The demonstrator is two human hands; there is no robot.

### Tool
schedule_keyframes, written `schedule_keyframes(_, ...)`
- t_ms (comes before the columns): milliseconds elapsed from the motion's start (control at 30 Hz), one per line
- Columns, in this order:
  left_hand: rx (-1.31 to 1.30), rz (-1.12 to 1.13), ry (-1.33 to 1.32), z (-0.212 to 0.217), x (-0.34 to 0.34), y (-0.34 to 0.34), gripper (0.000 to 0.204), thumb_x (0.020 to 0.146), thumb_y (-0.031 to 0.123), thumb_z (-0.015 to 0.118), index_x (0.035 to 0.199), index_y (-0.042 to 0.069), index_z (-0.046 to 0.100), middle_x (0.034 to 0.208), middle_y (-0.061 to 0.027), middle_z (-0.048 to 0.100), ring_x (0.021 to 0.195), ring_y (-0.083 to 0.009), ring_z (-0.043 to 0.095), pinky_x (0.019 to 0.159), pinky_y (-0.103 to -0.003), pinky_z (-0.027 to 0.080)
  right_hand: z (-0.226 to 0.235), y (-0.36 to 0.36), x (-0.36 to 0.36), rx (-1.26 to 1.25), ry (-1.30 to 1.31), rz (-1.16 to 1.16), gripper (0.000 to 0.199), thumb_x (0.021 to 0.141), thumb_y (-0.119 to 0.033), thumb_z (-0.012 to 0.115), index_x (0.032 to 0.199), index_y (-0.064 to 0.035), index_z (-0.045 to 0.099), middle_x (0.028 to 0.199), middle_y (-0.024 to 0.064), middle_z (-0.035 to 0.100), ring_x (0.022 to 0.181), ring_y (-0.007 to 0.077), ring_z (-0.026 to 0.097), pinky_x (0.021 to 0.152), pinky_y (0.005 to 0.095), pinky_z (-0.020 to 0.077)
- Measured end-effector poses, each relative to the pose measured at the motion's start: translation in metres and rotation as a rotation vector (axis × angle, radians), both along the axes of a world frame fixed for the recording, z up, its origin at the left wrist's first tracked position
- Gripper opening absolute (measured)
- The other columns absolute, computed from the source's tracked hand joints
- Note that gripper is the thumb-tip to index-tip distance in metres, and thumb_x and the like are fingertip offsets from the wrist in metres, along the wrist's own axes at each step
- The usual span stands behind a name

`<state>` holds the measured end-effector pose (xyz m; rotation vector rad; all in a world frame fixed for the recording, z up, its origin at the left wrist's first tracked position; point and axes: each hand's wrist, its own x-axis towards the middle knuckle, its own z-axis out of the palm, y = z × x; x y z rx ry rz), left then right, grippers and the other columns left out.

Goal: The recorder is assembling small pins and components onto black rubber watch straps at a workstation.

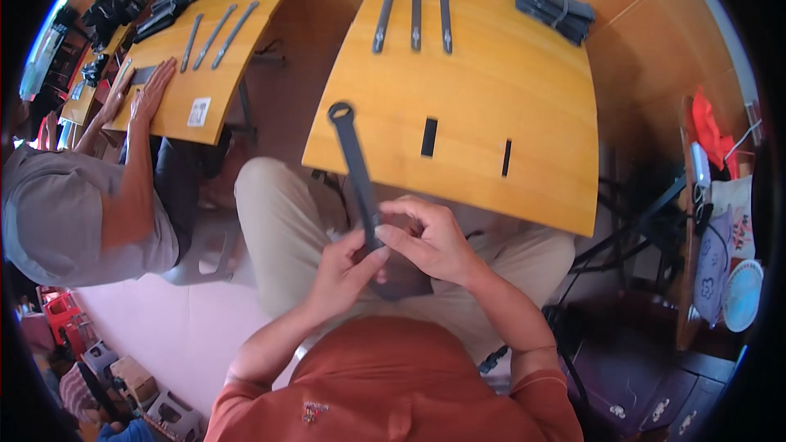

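A long dark strap (pixel 354 165) with a ring at its far end is held over the lap, just in front of the wooden table (pixel 491 115). It is pinched at its near end by the left hand (pixel 344 274) and the right hand (pixel 426 237), both closed around it. Three similar straps (pixel 415 20) are laid side by side at the table's far edge, beside a bundle of straps (pixel 555 8).

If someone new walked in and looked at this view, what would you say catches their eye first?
Most striking is the long dark strap held up over the person's lap by both hands, left hand and right hand, its ring end toward the yellow wooden table. Three similar straps lie side by side at the table's far edge, beside a bundled stack of straps to the right.
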<state>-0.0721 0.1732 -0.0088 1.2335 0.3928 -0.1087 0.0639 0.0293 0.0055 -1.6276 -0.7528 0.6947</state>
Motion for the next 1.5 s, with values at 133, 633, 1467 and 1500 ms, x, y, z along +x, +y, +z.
schedule_keyframes(133, 0.036, -0.158, -0.090, 0.008, 0.003, -0.007, 0.022, 0.104, 0.012, 0.056, 0.121, -0.002, 0.058, 0.092, -0.0026, 0.061, 0.081, -0.0098, 0.062, 0.074, -0.026, 0.054, -0.008, -0.008, -0.014, 0.276, 0.595, 0.005, 0.020, 0.099, -0.010, 0.064, 0.109, 0.0067, 0.060, 0.082, 0.0107, 0.067, 0.060, 0.0159, 0.065, 0.051, 0.0300, 0.0537)
schedule_keyframes(633, -0.350, 0.024, 0.002, 0.002, -0.014, -0.011, 0.036, 0.095, 0.002, 0.067, 0.130, -0.002, 0.060, 0.109, -0.0087, 0.070, 0.087, -0.0155, 0.071, 0.082, -0.029, 0.060, -0.006, -0.054, -0.044, 0.025, 0.104, -0.149, 0.036, 0.103, -0.020, 0.057, 0.130, 0.0033, 0.061, 0.096, 0.0066, 0.069, 0.079, 0.0087, 0.061, 0.065, 0.0235, 0.0497)
schedule_keyframes(1467, -0.051, 0.077, -0.203, -0.008, -0.029, -0.019, 0.038, 0.092, -0.005, 0.068, 0.129, -0.004, 0.059, 0.111, -0.0109, 0.069, 0.100, -0.0177, 0.069, 0.090, -0.032, 0.058, -0.002, -0.062, -0.070, 0.084, -0.318, -0.146, 0.015, 0.089, -0.003, 0.069, 0.103, 0.0002, 0.068, 0.088, 0.0161, 0.069, 0.075, 0.0343, 0.069, 0.062, 0.0400, 0.0538)
schedule_keyframes(1500, -0.055, 0.092, -0.212, -0.009, -0.028, -0.020, 0.038, 0.092, -0.005, 0.067, 0.129, -0.004, 0.059, 0.112, -0.0110, 0.069, 0.099, -0.0178, 0.069, 0.090, -0.032, 0.058, -0.003, -0.062, -0.069, 0.096, -0.320, -0.157, 0.015, 0.089, -0.003, 0.069, 0.104, 0.0000, 0.068, 0.088, 0.0158, 0.069, 0.075, 0.0341, 0.069, 0.062, 0.0399, 0.0539)
